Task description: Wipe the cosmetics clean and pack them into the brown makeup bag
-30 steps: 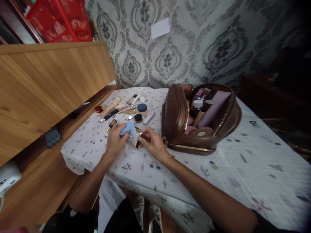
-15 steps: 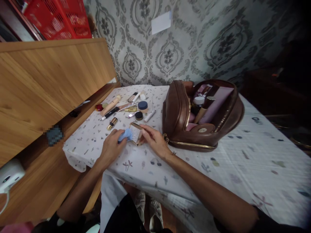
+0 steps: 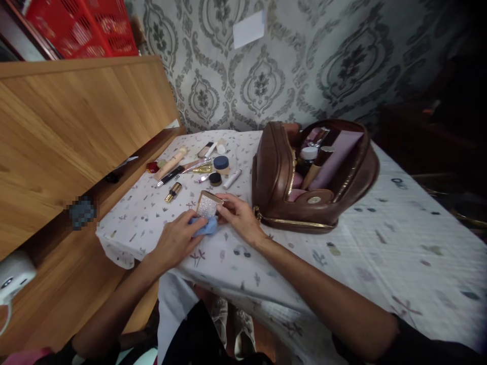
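Observation:
A glittery silver compact case [image 3: 207, 204] with a gold-coloured edge is gripped at its right side by my right hand [image 3: 239, 217]. My left hand [image 3: 178, 235] is closed on a crumpled light-blue cloth [image 3: 205, 226], pressed against the near edge of the case. Just beyond lie a gold and black lipstick [image 3: 174, 192], a small black-lidded jar [image 3: 215, 179] and a white tube [image 3: 232, 179]. To the right stands a brown makeup bag [image 3: 274, 177], unzipped, holding a white-capped bottle [image 3: 309, 153] and other cosmetics.
Several cosmetics, among them a blue-lidded jar [image 3: 221, 165] and a black pen [image 3: 170, 176], lie on the patterned tablecloth [image 3: 373, 274]. A wooden panel [image 3: 87, 111] borders the left side. A red basket [image 3: 83, 30] sits above it; patterned wallpaper is behind.
The blue cloth in my left hand has moved from the left side of the compact case to its near edge. The case has turned in my right hand, and the view has shifted slightly.

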A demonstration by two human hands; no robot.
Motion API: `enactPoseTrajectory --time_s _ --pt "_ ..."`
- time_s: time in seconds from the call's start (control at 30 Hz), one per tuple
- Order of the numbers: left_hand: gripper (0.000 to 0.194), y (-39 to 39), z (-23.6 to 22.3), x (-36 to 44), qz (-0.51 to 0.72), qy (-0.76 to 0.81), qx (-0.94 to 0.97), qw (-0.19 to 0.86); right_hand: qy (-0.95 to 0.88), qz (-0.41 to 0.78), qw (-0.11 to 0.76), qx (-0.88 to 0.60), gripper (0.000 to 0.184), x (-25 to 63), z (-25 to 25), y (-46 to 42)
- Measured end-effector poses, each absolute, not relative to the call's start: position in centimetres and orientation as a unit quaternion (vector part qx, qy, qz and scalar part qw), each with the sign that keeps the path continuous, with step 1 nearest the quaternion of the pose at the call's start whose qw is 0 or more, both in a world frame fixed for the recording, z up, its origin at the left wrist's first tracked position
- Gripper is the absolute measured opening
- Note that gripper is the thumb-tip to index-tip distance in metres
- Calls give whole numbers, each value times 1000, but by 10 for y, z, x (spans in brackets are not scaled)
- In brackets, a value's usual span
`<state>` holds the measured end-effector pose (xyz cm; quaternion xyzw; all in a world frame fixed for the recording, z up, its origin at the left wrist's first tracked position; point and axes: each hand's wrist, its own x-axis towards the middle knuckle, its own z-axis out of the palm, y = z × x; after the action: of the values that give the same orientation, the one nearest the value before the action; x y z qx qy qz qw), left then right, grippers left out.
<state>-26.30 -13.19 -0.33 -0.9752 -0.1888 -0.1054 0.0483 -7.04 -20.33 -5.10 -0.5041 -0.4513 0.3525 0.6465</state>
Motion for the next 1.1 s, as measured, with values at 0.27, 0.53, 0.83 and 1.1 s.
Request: enactPoseTrajectory --time_s 0.27,0.53,0.83,1.1 --pt "24 -100 -4 -270 -209 -321 -922 -59 -491 272 645 -519 42 -66 -46 -207" --pt "28 -86 -2 -281 -266 -320 -902 -113 -728 123 464 -490 29 -70 -47 -216" --pt "32 -90 3 -255 -189 -305 -932 -46 -673 165 405 -596 77 -71 -43 -217" --pt "24 -100 27 -280 -77 -271 -956 -81 -657 166 415 -607 92 -75 -47 -217"
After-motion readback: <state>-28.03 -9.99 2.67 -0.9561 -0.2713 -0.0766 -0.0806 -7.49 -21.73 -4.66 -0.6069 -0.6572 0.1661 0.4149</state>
